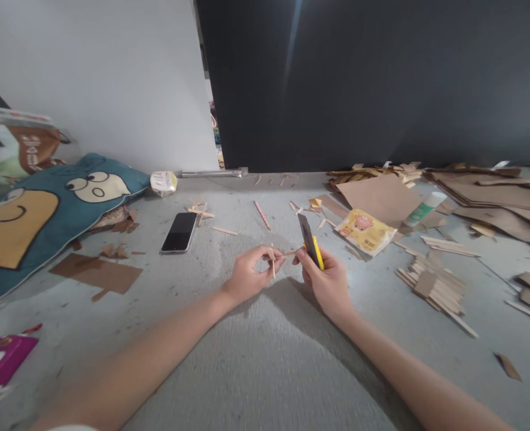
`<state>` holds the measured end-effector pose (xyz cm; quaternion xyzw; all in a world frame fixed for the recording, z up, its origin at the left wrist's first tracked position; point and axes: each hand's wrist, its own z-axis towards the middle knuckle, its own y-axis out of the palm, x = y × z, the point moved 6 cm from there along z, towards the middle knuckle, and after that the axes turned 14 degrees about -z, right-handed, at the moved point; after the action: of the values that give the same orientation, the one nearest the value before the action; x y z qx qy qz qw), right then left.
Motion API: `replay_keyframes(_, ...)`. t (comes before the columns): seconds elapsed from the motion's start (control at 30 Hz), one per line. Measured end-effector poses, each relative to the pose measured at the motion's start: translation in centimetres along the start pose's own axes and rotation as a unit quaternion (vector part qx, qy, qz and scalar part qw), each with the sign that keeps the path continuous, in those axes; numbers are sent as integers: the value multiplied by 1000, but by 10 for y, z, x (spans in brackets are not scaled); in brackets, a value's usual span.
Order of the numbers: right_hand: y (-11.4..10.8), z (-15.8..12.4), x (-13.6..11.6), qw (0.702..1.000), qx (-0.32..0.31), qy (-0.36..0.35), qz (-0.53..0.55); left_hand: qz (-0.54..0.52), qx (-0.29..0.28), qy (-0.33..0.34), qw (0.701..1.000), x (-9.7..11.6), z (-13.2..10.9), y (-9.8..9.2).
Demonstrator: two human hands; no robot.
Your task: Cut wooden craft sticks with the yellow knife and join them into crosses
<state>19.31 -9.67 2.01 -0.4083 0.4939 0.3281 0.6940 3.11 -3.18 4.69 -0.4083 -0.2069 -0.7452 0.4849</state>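
Observation:
Near the middle of the grey table, my left hand (251, 272) pinches small crossed wooden sticks (273, 261) between thumb and fingertips. One thin stick reaches across toward the right fingertips. My right hand (325, 281) is closed around a yellow and black utility knife (313, 245), its dark end pointing up and away. The right thumb and fingertip also meet the end of the thin stick. Beyond the hands lies a red and white striped pencil-like stick (261, 214).
A phone (178, 232) and a teal cushion (85, 203) are on the left. To the right are a yellow packet (366, 231), a glue stick (424, 209), a pile of wooden strips (435, 284) and cardboard sheets (493, 194). A dark panel (372, 84) stands behind.

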Motion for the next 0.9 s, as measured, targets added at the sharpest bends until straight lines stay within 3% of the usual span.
replay_keyframes(0.23, 0, -1, 4, 1000, 3, 6, 0, 58, -9, 107, 993, 3, 1, 1)
replay_keyframes(0.7, 1, -1, 4, 1000, -2, -5, -5, 10, -8, 14, 1000, -9, 0, 1)
replay_keyframes(0.8, -1, 1, 5, 1000, 4, 1, 2, 2, -64, -43, 997, -14, 1, 5)
replay_keyframes(0.9, -7, 4, 5, 1000, 25, -6, -11, 3, -169, -95, 981, -13, 4, 9)
